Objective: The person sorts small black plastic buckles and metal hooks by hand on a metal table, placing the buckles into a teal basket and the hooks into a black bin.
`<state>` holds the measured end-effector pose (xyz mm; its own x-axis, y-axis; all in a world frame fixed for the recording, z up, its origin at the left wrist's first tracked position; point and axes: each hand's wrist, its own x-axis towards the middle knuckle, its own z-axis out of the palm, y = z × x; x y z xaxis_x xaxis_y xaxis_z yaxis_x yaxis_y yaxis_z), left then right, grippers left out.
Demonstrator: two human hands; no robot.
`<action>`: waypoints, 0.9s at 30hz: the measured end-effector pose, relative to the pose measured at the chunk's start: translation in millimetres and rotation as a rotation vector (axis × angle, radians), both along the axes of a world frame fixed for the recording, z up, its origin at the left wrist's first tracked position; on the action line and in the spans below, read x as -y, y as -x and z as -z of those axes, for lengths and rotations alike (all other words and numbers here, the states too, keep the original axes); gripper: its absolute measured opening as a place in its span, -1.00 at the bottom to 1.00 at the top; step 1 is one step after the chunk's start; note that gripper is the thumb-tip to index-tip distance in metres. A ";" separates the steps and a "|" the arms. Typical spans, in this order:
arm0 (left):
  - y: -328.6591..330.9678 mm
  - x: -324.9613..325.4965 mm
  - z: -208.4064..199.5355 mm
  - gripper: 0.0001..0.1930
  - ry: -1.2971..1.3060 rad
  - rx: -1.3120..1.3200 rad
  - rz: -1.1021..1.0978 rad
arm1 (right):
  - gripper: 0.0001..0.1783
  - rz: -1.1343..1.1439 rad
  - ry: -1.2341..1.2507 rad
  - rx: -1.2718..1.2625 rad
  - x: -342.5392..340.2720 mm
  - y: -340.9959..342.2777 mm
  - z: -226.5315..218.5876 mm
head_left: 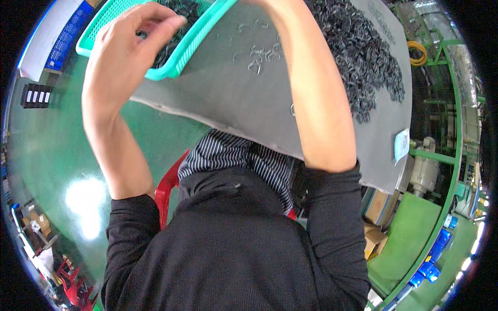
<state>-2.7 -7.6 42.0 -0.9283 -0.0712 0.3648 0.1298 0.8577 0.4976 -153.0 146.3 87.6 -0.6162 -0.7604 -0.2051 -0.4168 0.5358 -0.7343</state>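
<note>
My left hand [122,57] is over the near left side of a turquoise plastic basket [194,46]. Its fingers are curled, with the thumb brought close to them; whatever they may hold cannot be made out. Inside the basket lie many small black parts [184,8]. My right forearm reaches across the grey tabletop [223,93], and the right hand is cut off by the top edge. Several loose curved clips [254,66] are scattered between my arms. To the right of my right forearm spreads a large heap of small black curved parts [363,67].
A light blue piece [401,145] sits at the table's right edge. Beneath me is a red chair [165,192] on a green floor. Off to the right are green metal framing [436,155], a yellow coil [416,53] and cardboard boxes [374,241]. A blue crate [67,39] stands at far left.
</note>
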 end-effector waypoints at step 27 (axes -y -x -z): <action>-85.2 -183.7 313.7 -0.63 0.852 0.754 0.922 | -0.68 0.772 0.310 -0.031 -214.3 -129.2 139.3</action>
